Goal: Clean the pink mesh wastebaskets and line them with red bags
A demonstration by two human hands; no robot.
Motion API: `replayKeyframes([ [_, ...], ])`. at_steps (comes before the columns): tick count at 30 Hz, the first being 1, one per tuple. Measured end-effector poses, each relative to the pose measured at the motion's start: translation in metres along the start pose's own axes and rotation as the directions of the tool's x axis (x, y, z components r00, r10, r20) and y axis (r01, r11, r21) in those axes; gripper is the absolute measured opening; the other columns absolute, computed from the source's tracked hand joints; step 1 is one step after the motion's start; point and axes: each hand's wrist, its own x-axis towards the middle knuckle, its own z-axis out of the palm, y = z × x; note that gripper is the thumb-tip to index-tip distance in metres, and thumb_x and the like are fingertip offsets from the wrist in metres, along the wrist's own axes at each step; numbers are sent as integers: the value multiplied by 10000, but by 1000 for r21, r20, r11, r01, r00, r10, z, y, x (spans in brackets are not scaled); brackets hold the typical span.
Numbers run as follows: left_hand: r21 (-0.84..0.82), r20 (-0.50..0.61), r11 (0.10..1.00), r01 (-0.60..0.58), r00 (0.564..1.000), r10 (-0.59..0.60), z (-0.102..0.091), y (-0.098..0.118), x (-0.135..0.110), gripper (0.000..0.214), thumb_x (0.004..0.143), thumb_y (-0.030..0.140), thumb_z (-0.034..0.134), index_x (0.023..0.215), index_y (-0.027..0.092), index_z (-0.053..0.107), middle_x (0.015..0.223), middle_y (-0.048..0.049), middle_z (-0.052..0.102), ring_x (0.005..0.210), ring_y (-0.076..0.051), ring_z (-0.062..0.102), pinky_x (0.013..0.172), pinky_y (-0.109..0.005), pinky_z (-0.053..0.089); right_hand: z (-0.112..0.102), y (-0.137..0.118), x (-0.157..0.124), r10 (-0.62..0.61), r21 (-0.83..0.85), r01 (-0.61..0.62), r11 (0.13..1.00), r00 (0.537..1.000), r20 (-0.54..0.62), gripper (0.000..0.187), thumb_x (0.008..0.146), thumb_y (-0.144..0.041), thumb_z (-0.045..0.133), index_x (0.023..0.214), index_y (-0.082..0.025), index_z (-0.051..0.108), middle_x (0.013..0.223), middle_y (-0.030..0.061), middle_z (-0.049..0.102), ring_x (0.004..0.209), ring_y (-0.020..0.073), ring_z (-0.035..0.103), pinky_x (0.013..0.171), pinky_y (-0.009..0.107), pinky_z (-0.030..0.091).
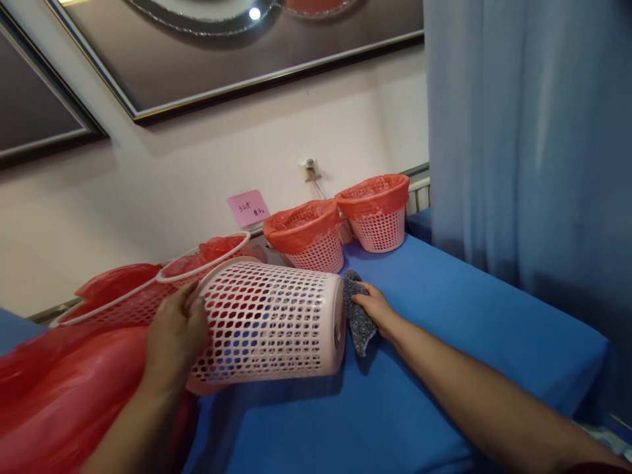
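Note:
A pale pink perforated plastic basket (269, 322) lies on its side over a blue-covered surface (444, 342). My left hand (174, 336) grips its rim at the open end. My right hand (376, 308) presses a grey cloth (358, 315) against the basket's bottom, fingers closed on the cloth. A red plastic bag (54, 388) spreads out at the lower left, under and beside my left arm.
Two more pink baskets lined with red bags (309, 238) (376, 210) stand against the wall behind. Another lined basket (207, 258) lies at the left. A pink note (248, 207) is stuck to the wall. A blue curtain (528, 145) hangs at right.

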Motion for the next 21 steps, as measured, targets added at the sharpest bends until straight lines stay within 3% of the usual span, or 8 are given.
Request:
replayKeyframes([
  [2,70,-52,967,-246,967,249,9,11,-1,395,962,300,457,1316,197,599,1426,-84,629,1363,-362,532,1148,-564,432,-1,0,1,-7,-13,7,1000,1000,-19,575,688,-271,601,1256,-179,612,835,17,745,681,205,700,633,317,571],
  [4,58,-5,893,-447,894,448,22,25,-6,415,978,336,464,1347,189,584,1475,-119,588,1385,-338,517,1172,-535,404,-3,-3,3,-30,-34,28,999,998,-50,584,691,-270,605,1268,-181,613,874,25,752,710,207,705,660,322,578],
  [6,17,125,815,-579,810,573,35,37,-13,436,999,383,435,1350,186,602,1431,-133,628,1355,-314,555,1161,-512,414,-7,-8,5,-71,-58,66,996,993,-99,607,704,-283,607,1303,-184,597,967,41,759,795,214,713,730,333,585],
  [8,21,234,775,-631,757,610,48,47,-18,472,1022,394,367,1357,177,618,1403,-140,654,1351,-317,560,1155,-538,398,-11,-15,6,-124,-78,113,991,980,-153,632,737,-317,602,1357,-197,565,1101,56,748,926,219,708,826,343,578],
  [11,83,290,771,-632,755,588,58,57,-17,517,1034,394,309,1369,165,630,1424,-148,639,1349,-329,561,1131,-550,398,-13,-23,4,-284,-141,260,955,940,-191,603,790,-359,595,1376,-218,562,1257,59,705,1109,218,664,984,357,528],
  [14,118,303,772,-625,763,571,62,63,-12,526,1036,387,293,1369,174,640,1421,-137,644,1315,-326,588,1075,-524,439,-8,-20,-3,-425,-382,367,848,902,-79,526,832,-330,589,1347,-221,600,1328,64,671,1205,203,622,1085,348,456],
  [17,142,297,770,-622,769,566,64,64,-10,521,1035,374,296,1376,180,639,1425,-122,643,1297,-325,600,1054,-515,447,-1,-9,-10,-285,-614,232,755,958,11,481,818,-258,600,1295,-215,648,1251,87,705,1149,223,657,1034,351,485],
  [21,167,286,765,-622,773,566,65,65,-11,508,1036,357,305,1365,181,649,1419,-109,651,1282,-321,608,1045,-505,447,-5,-3,-8,-120,-684,123,719,991,51,263,654,-168,706,906,-210,764,849,63,763,846,269,723,831,370,557],
])
